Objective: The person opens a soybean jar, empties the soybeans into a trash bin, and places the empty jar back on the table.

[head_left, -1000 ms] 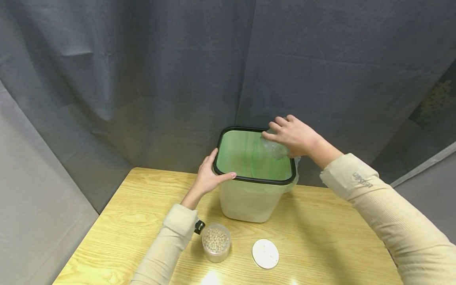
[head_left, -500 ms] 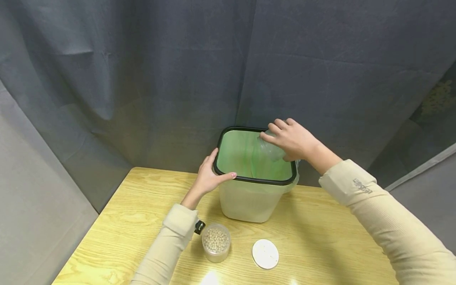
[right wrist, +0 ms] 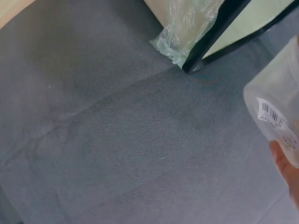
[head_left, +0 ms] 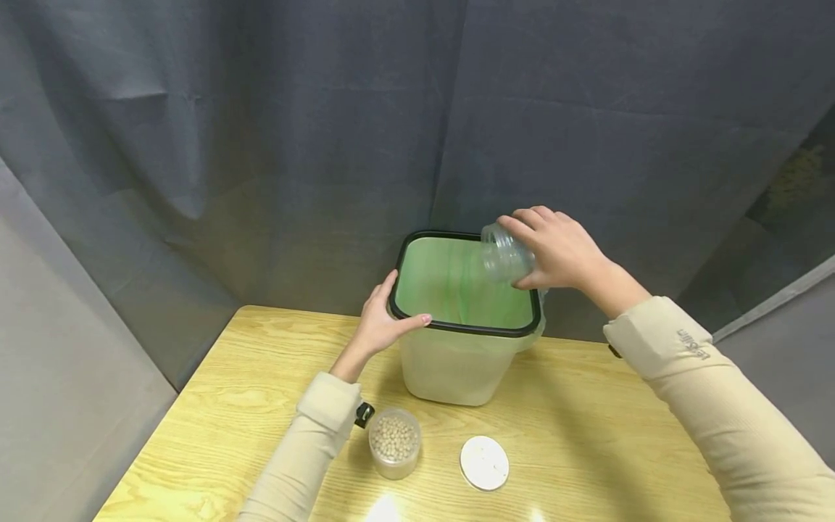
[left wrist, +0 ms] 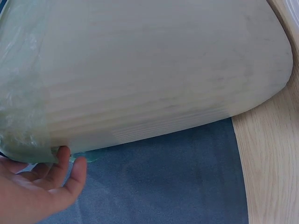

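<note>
My right hand grips a clear plastic jar, held tilted on its side over the right part of a trash bin. The right wrist view shows a white barcode label on the jar and no contents that stand out. My left hand holds the bin at its front left corner, thumb over the black rim and fingers along the outer left side. A green plastic liner lines the bin and folds out below the rim, bunched at the right corner.
In front of the bin, a clear jar of small round beige beans stands beside my left sleeve. To its right lies a round white lid. The wooden table ends at a grey curtain behind the bin.
My right hand first dipped slightly left, then drew back to the right and up with the jar, turning it so more of its side shows. My left hand stays on the bin.
</note>
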Demonstrator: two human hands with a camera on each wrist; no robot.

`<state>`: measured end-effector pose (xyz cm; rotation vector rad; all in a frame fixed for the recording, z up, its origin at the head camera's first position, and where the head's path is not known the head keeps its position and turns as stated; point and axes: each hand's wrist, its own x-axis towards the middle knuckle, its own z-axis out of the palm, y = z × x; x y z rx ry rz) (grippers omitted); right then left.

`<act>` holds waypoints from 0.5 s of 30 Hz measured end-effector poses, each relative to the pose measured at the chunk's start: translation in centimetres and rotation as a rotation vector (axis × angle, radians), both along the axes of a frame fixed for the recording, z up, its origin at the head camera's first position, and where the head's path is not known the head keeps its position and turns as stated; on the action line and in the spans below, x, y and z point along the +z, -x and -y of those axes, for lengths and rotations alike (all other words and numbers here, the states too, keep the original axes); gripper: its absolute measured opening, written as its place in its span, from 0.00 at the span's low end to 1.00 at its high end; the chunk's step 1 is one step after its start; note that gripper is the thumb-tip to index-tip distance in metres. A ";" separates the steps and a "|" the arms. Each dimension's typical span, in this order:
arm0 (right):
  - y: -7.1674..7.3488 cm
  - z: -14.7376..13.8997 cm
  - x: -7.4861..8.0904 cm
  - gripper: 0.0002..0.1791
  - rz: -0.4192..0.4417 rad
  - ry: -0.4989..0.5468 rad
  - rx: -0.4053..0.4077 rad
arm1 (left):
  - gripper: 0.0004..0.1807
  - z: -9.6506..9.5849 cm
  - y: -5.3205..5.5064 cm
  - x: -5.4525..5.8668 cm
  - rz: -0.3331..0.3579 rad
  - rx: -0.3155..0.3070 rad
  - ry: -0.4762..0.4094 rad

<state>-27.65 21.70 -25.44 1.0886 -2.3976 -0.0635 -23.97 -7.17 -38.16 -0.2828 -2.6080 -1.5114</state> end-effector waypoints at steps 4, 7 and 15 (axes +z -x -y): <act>-0.4 -0.8 0.1 0.52 0.021 0.102 -0.007 | 0.55 0.1 0.0 0.0 0.004 -0.004 -0.002; -0.7 -1.2 0.2 0.52 0.033 0.165 -0.018 | 0.55 0.2 0.0 0.0 0.001 -0.004 -0.005; -1.8 -2.4 0.3 0.53 0.073 0.280 -0.060 | 0.55 0.4 0.3 -0.1 0.004 0.002 0.001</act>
